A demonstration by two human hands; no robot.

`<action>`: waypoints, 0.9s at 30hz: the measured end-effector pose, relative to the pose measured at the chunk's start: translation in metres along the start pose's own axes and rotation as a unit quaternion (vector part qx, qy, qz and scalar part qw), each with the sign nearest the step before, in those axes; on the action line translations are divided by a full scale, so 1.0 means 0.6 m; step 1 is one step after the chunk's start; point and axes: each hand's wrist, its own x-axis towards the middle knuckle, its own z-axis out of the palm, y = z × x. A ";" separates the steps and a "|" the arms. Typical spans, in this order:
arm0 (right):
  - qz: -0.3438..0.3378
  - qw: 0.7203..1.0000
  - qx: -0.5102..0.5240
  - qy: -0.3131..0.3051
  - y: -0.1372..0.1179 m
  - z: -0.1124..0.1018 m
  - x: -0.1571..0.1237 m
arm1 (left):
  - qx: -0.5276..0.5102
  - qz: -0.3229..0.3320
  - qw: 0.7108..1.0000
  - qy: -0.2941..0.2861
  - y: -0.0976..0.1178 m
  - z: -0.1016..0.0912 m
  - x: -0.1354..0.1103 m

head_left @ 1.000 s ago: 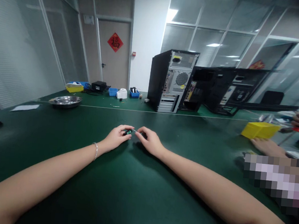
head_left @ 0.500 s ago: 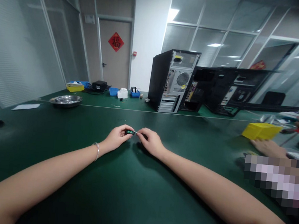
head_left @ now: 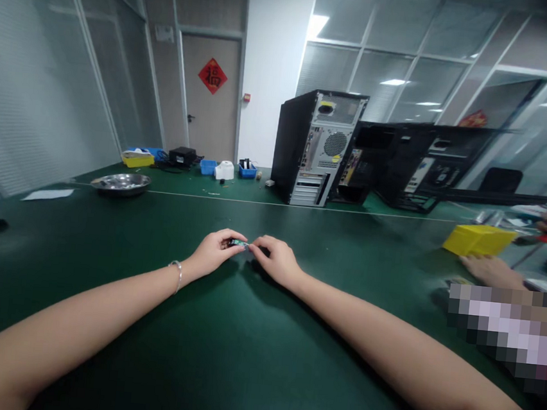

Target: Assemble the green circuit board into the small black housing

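Both my forearms rest on the dark green table and meet at its middle. My left hand, with a bracelet on the wrist, pinches a small dark green part between thumb and fingers. My right hand is closed too, its fingertips touching the right end of the same part. The part is tiny and mostly covered by my fingers, so I cannot make out what it is.
A black computer tower and an opened case stand at the back. A steel bowl and small bins sit far left. A co-worker's hands work by a yellow box at the right.
My fingertips have drawn slightly closer together around the small part. The arms stay where they were.
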 end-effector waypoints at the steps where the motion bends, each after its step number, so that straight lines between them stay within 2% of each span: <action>1: 0.000 1.000 0.001 -0.001 0.000 0.000 0.000 | 0.001 -0.002 1.000 0.000 0.000 0.000 0.000; 13: -0.019 0.999 0.029 -0.004 0.005 -0.001 0.001 | -0.059 -0.050 0.997 -0.010 -0.003 -0.003 0.001; 27: -0.036 0.999 0.039 0.000 0.008 0.002 0.000 | -0.088 -0.058 0.994 -0.008 0.002 -0.004 -0.001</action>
